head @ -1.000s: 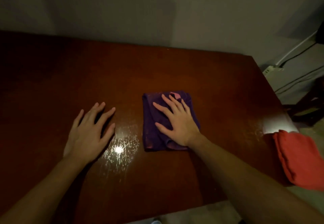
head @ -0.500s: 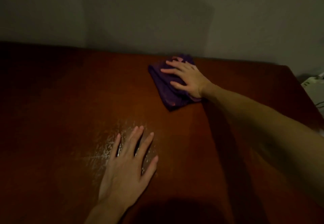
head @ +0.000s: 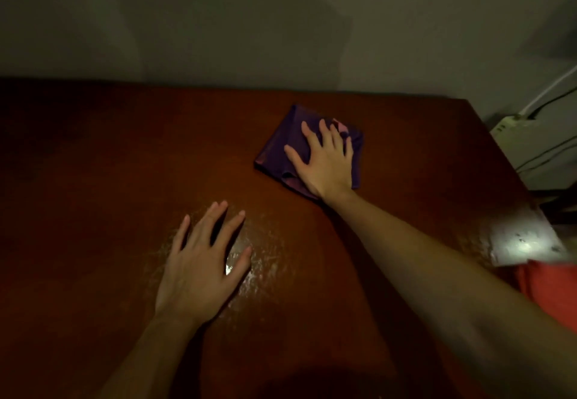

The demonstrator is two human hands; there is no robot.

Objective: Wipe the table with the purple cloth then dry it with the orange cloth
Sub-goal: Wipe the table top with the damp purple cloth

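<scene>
Dim light falls on a broad, dark reddish-brown wooden desk (head: pixel 109 164) set against a plain grey wall (head: pixel 249 23). Near the far edge of the desk, right of the middle, lies a folded purple cloth (head: pixel 281 145), roughly square and turned cornerwise, with a small pink patch showing at its far corner. The right hand (head: pixel 324 161) lies flat on top of this cloth, palm down, fingers spread and pointing away from the person, pressing on the fabric rather than gripping it; the bare right forearm runs back from it toward the lower right corner of the view.

The left hand (head: pixel 199 267) rests palm down on the bare wood nearer the person, left of the cloth and well apart from it, fingers spread wide and holding nothing. Around and just beyond its fingers the wood shows a pale, streaky, glinting patch (head: pixel 265 261), with a bright spot of reflected light beside the thumb.

At the right edge of the desk a second bright reflection (head: pixel 518 242) shines on the surface. Just nearer than it, an orange-red cloth (head: pixel 549 289) sits at the desk's right edge, partly cut off by the frame and partly hidden behind the right forearm. Beyond the far right corner of the desk, a white power strip (head: pixel 505 123) and several cables (head: pixel 549 92) run along the wall.
</scene>
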